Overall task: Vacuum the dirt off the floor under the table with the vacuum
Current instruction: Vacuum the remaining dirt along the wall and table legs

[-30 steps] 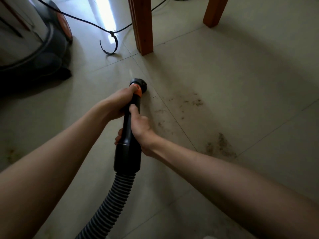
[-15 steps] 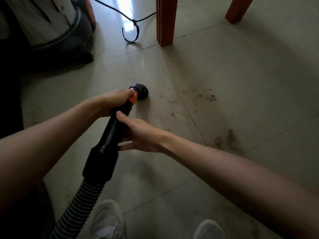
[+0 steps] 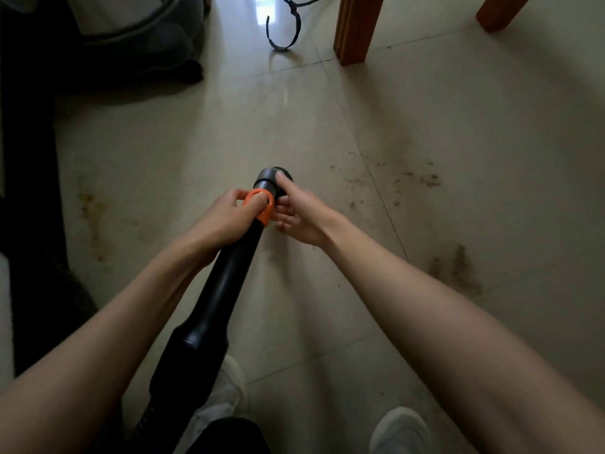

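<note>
Pale tiled floor (image 3: 425, 132), no writing legible anywhere. The left hand (image 3: 226, 217) grips the vacuum wand (image 3: 226, 283) at its orange collar (image 3: 263, 208); the right hand (image 3: 299, 213) touches the nozzle (image 3: 266, 178) with loose fingers. Two dirt patches (image 3: 455, 267) lie right of it — two wooden table legs (image 3: 355, 27) beyond, the canister (image 3: 131, 31) far left, two white shoes (image 3: 401, 430) below.

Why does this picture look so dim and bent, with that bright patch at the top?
Head view: a window-like glare reflects off the glossy floor tiles; the rest is dim, with soft shadow beside the table leg. The wide-angle lens bows tile lines and enlarges the forearms. The right hand looks slightly blurred.
</note>
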Demonstrator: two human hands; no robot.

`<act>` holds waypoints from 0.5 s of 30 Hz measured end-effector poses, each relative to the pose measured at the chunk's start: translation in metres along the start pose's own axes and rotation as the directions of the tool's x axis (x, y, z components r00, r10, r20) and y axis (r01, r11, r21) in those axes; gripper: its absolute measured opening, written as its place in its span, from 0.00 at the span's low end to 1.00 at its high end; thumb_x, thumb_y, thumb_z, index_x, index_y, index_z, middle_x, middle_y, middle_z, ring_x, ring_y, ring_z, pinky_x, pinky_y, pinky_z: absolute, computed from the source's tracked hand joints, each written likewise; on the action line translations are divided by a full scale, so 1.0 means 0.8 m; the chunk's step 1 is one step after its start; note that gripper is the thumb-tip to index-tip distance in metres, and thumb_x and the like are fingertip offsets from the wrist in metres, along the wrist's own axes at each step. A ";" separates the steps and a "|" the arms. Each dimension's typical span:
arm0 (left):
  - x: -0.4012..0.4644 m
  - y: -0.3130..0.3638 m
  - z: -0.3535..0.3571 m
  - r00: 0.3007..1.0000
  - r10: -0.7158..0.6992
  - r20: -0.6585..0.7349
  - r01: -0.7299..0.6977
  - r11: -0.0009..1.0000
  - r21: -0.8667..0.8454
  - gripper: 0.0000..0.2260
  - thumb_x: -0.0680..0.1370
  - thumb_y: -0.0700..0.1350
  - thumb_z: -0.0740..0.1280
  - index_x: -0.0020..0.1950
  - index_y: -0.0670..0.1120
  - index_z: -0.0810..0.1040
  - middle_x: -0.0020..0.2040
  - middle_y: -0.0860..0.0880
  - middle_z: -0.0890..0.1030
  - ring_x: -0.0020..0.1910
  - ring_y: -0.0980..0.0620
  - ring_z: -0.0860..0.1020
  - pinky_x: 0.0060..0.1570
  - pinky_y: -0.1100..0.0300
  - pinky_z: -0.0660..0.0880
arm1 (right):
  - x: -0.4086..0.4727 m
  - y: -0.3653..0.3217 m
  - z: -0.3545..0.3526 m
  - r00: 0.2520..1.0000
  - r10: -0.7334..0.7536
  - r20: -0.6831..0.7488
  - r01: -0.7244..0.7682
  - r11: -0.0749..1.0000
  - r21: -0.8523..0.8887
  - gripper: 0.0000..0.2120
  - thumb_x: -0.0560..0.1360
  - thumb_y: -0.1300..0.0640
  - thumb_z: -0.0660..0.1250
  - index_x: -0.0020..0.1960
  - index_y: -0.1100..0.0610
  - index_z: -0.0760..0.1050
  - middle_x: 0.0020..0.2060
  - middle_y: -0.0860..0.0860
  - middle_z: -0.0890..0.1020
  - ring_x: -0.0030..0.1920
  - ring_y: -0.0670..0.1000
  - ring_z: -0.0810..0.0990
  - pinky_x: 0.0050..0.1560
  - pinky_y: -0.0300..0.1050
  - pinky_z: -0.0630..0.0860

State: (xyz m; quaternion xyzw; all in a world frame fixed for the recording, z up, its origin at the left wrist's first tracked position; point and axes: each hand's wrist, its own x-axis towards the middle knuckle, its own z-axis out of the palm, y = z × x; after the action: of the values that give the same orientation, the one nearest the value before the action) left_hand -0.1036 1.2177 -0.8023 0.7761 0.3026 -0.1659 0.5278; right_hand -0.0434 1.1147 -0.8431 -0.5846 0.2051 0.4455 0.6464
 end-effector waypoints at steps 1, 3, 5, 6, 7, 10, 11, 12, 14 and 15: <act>0.000 -0.001 0.000 1.000 0.007 0.005 -0.007 1.000 0.002 0.14 0.79 0.53 0.61 0.60 0.47 0.71 0.45 0.45 0.79 0.42 0.49 0.78 0.39 0.59 0.73 | 0.006 0.000 0.007 1.000 -0.001 -0.001 0.001 0.999 0.050 0.18 0.80 0.45 0.59 0.38 0.57 0.69 0.25 0.50 0.68 0.23 0.45 0.66 0.23 0.35 0.60; 0.003 -0.004 -0.001 1.000 0.017 0.010 -0.017 1.000 0.015 0.16 0.79 0.53 0.61 0.62 0.46 0.71 0.48 0.43 0.79 0.44 0.48 0.78 0.41 0.58 0.74 | 0.015 0.001 0.013 1.000 0.027 -0.007 -0.025 0.985 0.168 0.15 0.79 0.50 0.62 0.37 0.58 0.69 0.22 0.50 0.71 0.20 0.45 0.69 0.23 0.36 0.64; 0.007 -0.006 -0.002 1.000 0.014 0.003 -0.014 1.000 0.013 0.17 0.78 0.54 0.61 0.62 0.45 0.72 0.49 0.42 0.80 0.44 0.48 0.79 0.43 0.56 0.75 | 0.018 0.000 0.013 0.999 0.053 -0.002 -0.051 0.962 0.269 0.12 0.80 0.54 0.62 0.40 0.59 0.69 0.18 0.50 0.72 0.17 0.44 0.71 0.21 0.33 0.69; 0.008 -0.006 -0.002 1.000 0.015 -0.004 -0.015 1.000 0.002 0.17 0.78 0.54 0.61 0.62 0.46 0.72 0.48 0.42 0.80 0.43 0.48 0.79 0.42 0.57 0.75 | 0.020 0.000 0.014 0.999 0.055 -0.002 -0.052 0.954 0.296 0.11 0.79 0.55 0.62 0.41 0.60 0.70 0.17 0.50 0.72 0.17 0.44 0.72 0.20 0.33 0.69; 0.008 -0.005 -0.002 1.000 0.014 -0.006 -0.014 1.000 -0.012 0.16 0.78 0.54 0.61 0.61 0.46 0.72 0.46 0.43 0.80 0.40 0.49 0.79 0.40 0.57 0.74 | 0.023 -0.001 0.014 0.999 0.050 -0.006 -0.046 0.950 0.310 0.10 0.79 0.56 0.63 0.44 0.62 0.71 0.20 0.51 0.74 0.19 0.45 0.73 0.21 0.34 0.71; 0.007 0.004 0.001 0.999 -0.017 0.035 0.018 0.998 -0.052 0.14 0.79 0.54 0.61 0.53 0.44 0.74 0.38 0.44 0.79 0.31 0.50 0.77 0.34 0.60 0.73 | 0.033 -0.005 0.019 0.999 0.032 -0.034 -0.017 0.930 0.366 0.12 0.79 0.56 0.62 0.56 0.64 0.71 0.33 0.56 0.77 0.32 0.51 0.77 0.32 0.43 0.78; 0.006 0.008 0.003 0.998 -0.030 0.060 0.034 0.998 -0.056 0.15 0.79 0.54 0.60 0.48 0.43 0.74 0.36 0.44 0.78 0.29 0.49 0.76 0.31 0.61 0.73 | 0.037 -0.005 0.019 0.999 0.026 -0.040 -0.009 0.922 0.387 0.12 0.79 0.56 0.62 0.57 0.64 0.70 0.36 0.57 0.77 0.34 0.52 0.77 0.34 0.46 0.77; 0.006 0.011 0.005 0.996 -0.044 0.081 0.049 0.997 -0.052 0.17 0.79 0.55 0.59 0.44 0.42 0.74 0.34 0.43 0.77 0.27 0.50 0.76 0.29 0.62 0.73 | 0.039 -0.006 0.019 0.998 0.024 -0.052 -0.001 0.916 0.401 0.13 0.79 0.56 0.62 0.57 0.65 0.70 0.37 0.58 0.77 0.35 0.53 0.77 0.36 0.47 0.77; 0.007 0.016 0.008 0.991 -0.069 0.111 0.074 0.996 -0.044 0.20 0.80 0.56 0.58 0.41 0.41 0.74 0.32 0.43 0.77 0.25 0.51 0.76 0.28 0.63 0.72 | 0.042 -0.007 0.015 0.997 0.024 -0.074 0.009 0.908 0.419 0.13 0.79 0.56 0.62 0.57 0.65 0.70 0.37 0.58 0.77 0.35 0.53 0.77 0.37 0.48 0.77; 0.007 0.018 0.009 0.988 -0.084 0.126 0.091 0.995 -0.048 0.21 0.80 0.57 0.58 0.41 0.40 0.75 0.32 0.43 0.77 0.25 0.51 0.76 0.28 0.63 0.73 | 0.044 -0.008 0.013 0.997 0.021 -0.077 0.015 0.901 0.434 0.13 0.79 0.56 0.63 0.58 0.64 0.71 0.37 0.58 0.77 0.35 0.53 0.77 0.37 0.48 0.77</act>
State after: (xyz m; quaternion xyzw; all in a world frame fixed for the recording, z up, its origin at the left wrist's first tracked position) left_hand -0.0896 1.2093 -0.7980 0.7359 0.3075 -0.2285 0.5583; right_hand -0.0227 1.1369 -0.8647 -0.4430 0.3255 0.3661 0.7508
